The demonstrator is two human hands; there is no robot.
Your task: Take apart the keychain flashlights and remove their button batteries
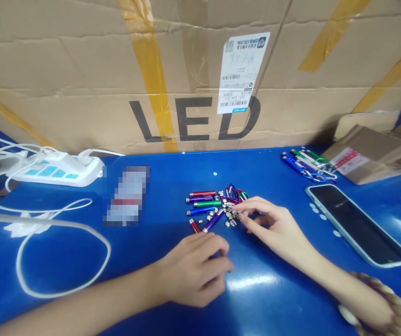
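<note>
Fingers of the right hand are brought narrow, with the thumb and forefinger almost meeting at the heap of small silvery pieces; I cannot tell if one piece is held between them. Left hand is lower and nearer to the person, its fingers bent inward loosely; its palm is hidden, so whether something is inside cannot be told. Just beyond this hand lie a short red tube and a purple tube, both slanted. Farther from the person, four more tubes lie roughly side by side, namely red, purple, green and blue, all to the left of the silvery pieces. Coloured clips are gathered behind the pieces, close to the right fingertips. All of it rests on the blue table. On the right side are a phone, a bundle of tubes with clips and a small carton; on the left side, a power strip and a looped white cable. Behind stands a large cardboard sheet with the letters LED.
</note>
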